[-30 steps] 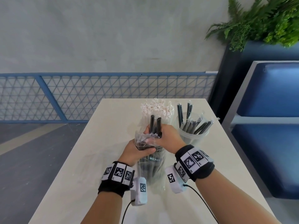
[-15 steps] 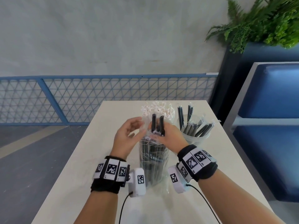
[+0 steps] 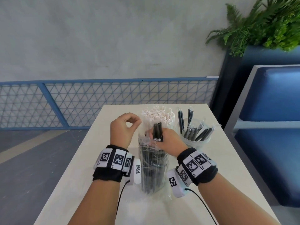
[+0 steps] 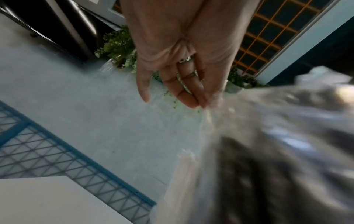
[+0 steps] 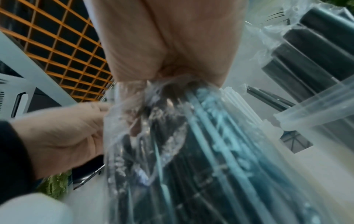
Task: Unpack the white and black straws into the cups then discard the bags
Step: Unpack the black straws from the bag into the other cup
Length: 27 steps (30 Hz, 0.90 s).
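Observation:
A clear bag [image 3: 153, 168] full of black straws stands upright on the table [image 3: 81, 172] between my wrists. My right hand [image 3: 155, 135] grips a few black straws [image 3: 157, 129] that stick up out of the bag's mouth; in the right wrist view this hand [image 5: 172, 72] closes round straws and crumpled plastic [image 5: 162, 136]. My left hand [image 3: 138, 125] pinches the bag's upper edge on the left, as the left wrist view [image 4: 199, 103] shows. Behind the bag stands a cup of white straws [image 3: 157, 114]. To the right, a clear cup [image 3: 194, 141] holds wrapped black straws [image 3: 191, 129].
The table's far edge lies just past the cups. A blue mesh railing [image 3: 81, 103] runs beyond it. A blue bench [image 3: 267, 95] and a planter with ferns [image 3: 259, 30] stand close on the right. Cables trail from both wrist cameras toward me.
My left hand let go of the bag's neck, swung out to the left, and now pinches the bag's top edge. My right hand kept its grip on the black straws.

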Motion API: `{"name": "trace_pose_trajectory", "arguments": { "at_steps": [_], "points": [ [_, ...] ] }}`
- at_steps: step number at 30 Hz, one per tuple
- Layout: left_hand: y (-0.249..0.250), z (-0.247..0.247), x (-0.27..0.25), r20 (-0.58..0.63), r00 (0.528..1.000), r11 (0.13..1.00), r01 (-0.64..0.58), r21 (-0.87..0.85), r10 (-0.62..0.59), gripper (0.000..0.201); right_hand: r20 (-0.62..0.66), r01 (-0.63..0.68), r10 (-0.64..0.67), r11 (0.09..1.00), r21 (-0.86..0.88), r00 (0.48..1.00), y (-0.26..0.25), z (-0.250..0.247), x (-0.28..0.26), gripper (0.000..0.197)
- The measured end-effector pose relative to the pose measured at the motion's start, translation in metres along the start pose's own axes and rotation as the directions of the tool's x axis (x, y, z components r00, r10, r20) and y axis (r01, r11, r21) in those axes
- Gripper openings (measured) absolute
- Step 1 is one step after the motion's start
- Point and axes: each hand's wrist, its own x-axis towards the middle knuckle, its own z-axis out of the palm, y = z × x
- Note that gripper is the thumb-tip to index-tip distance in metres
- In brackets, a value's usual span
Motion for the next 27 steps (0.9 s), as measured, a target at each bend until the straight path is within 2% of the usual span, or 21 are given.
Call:
{"name": "trace_pose_trajectory", "arguments": {
  "at_steps": [2, 5, 7, 10, 12, 14, 16, 17, 18, 19, 21, 22, 23, 24, 25, 26, 27],
  "points": [
    [-0.008, -0.003, 0.003, -0.015, 0.999, 0.999, 0.039, 0.008, -0.039, 0.017, 0.02, -0.004, 0.004, 1.0, -0.002, 1.0, -0.001, 0.0, -0.001, 0.026],
    [-0.01, -0.006, 0.004, 0.079, 0.981, 0.978, 0.184, -0.1, -0.176, 0.017, 0.004, -0.001, 0.001, 0.999, -0.033, 1.0, -0.003, -0.004, -0.002, 0.026],
    [-0.006, -0.01, 0.006, 0.191, 0.935, 0.909, 0.34, -0.239, -0.299, 0.012, -0.004, 0.005, -0.005, 0.998, -0.058, 1.0, -0.004, -0.006, -0.003, 0.024],
    [-0.002, -0.021, 0.011, 0.407, 0.828, 0.786, 0.525, -0.325, -0.385, 0.025, -0.006, 0.025, -0.026, 0.998, -0.054, 1.0, -0.006, -0.006, -0.005, 0.019],
    [-0.002, -0.025, 0.013, 0.484, 0.788, 0.772, 0.559, -0.304, -0.38, 0.034, -0.001, 0.03, -0.03, 0.997, -0.075, 1.0, -0.008, -0.006, -0.007, 0.014],
    [-0.003, -0.025, 0.011, 0.512, 0.772, 0.77, 0.568, -0.291, -0.376, 0.04, 0.008, 0.03, -0.029, 0.993, -0.113, 1.0, -0.01, -0.005, -0.007, 0.014],
    [-0.007, -0.027, 0.007, 0.534, 0.763, 0.678, 0.611, -0.409, -0.365, 0.041, 0.004, 0.018, -0.018, 0.995, -0.102, 1.0, -0.012, -0.006, -0.009, 0.016],
    [-0.01, -0.027, 0.005, 0.527, 0.768, 0.595, 0.626, -0.503, -0.363, 0.048, 0.001, 0.013, -0.013, 0.995, -0.096, 1.0, -0.012, -0.007, -0.009, 0.016],
    [-0.013, -0.029, 0.003, 0.502, 0.782, 0.528, 0.621, -0.58, -0.368, 0.063, -0.002, 0.013, -0.014, 0.995, -0.099, 1.0, -0.012, -0.008, -0.01, 0.018],
    [-0.018, -0.03, 0.0, 0.462, 0.8, 0.527, 0.599, -0.602, -0.383, 0.075, -0.003, 0.019, -0.019, 0.994, -0.104, 1.0, -0.012, -0.008, -0.011, 0.02],
    [-0.028, -0.029, -0.015, 0.411, 0.84, 0.705, 0.529, -0.473, -0.354, 0.092, -0.003, 0.032, -0.032, 0.994, -0.106, 0.999, -0.012, -0.01, -0.012, 0.021],
    [-0.031, -0.025, -0.026, 0.457, 0.832, 0.798, 0.492, -0.348, -0.314, 0.11, 0.005, 0.037, -0.036, 0.993, -0.114, 0.999, -0.012, -0.01, -0.012, 0.02],
    [-0.033, -0.018, -0.039, 0.534, 0.795, 0.856, 0.464, -0.229, -0.288, 0.129, 0.023, 0.051, -0.049, 0.991, -0.123, 0.999, -0.012, -0.01, -0.012, 0.021],
    [-0.034, -0.009, -0.051, 0.607, 0.748, 0.883, 0.443, -0.156, -0.268, 0.139, 0.052, 0.079, -0.073, 0.988, -0.13, 0.996, -0.012, -0.009, -0.011, 0.024],
    [-0.035, 0.001, -0.061, 0.652, 0.72, 0.887, 0.434, -0.158, -0.236, 0.138, 0.094, 0.11, -0.098, 0.985, -0.136, 0.991, -0.011, -0.007, -0.01, 0.028],
    [-0.036, 0.012, -0.069, 0.659, 0.726, 0.878, 0.43, -0.212, -0.197, 0.131, 0.14, 0.141, -0.12, 0.979, -0.148, 0.983, -0.011, -0.007, -0.009, 0.031],
    [-0.041, 0.022, -0.074, 0.63, 0.753, 0.859, 0.439, -0.264, -0.191, 0.122, 0.184, 0.168, -0.138, 0.973, -0.159, 0.973, -0.012, -0.008, -0.008, 0.035]
  ]
}}
